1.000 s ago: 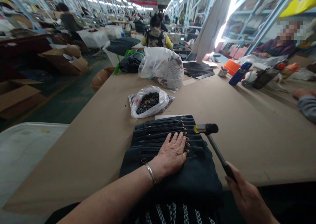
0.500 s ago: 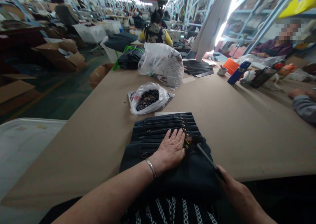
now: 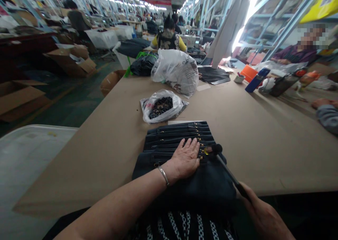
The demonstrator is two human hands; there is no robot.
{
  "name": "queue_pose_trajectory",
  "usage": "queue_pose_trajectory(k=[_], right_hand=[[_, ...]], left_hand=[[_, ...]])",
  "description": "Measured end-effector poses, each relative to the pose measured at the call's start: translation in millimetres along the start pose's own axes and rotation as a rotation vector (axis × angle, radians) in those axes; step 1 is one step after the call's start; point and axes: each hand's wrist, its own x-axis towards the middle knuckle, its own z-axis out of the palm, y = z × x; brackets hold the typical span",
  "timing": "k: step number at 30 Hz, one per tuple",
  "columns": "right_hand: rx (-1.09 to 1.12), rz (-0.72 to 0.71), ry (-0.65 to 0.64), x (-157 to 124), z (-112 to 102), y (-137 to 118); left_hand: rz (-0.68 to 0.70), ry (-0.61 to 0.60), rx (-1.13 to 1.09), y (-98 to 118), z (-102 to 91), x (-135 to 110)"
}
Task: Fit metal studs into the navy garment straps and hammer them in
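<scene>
Dark leather-like pieces with zippers [image 3: 158,157] lie overlapped in a row in front of me, their gold zipper ends lined up on the right. My left hand [image 3: 186,159] rests flat on them, fingers stretched out just left of the gold ends. My right hand [image 3: 264,210] grips the dark handle of a small hammer [image 3: 225,167]. Its head, black with a yellow face, is beside the zipper ends near my left fingertips; whether it touches them I cannot tell. A white plastic bag [image 3: 173,109] beyond the pieces lies open, with many small dark parts inside.
A larger stuffed plastic bag [image 3: 176,71] stands farther back on the tan table [image 3: 105,155]. At the right are a blue box-like object [image 3: 257,80], a bottle [image 3: 285,83] and another person's sleeve [image 3: 329,116]. Cardboard boxes [image 3: 21,99] sit on the floor at left.
The hammer's head shows a little higher and to the right, its yellow face plainer. My left hand stays flat on the pieces. The whole view has shifted slightly.
</scene>
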Motion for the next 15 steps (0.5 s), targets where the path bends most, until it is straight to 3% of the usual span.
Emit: queue_pose_trajectory(k=[5, 10, 12, 15], right_hand=[[-0.030, 0.081, 0.248, 30, -14, 41], [-0.123, 0.111, 0.176, 79, -23, 82], [-0.131, 0.055, 0.199, 96, -25, 73], [-0.103, -0.118, 0.264, 121, -30, 23]], left_hand=[[-0.126, -0.066, -0.047, -24, -42.5, -9], [-0.400, -0.191, -0.030, -69, -85.5, -32], [-0.489, -0.180, -0.072, -87, -87.3, -50], [-0.623, -0.087, -0.152, -105, -71.5, -84]])
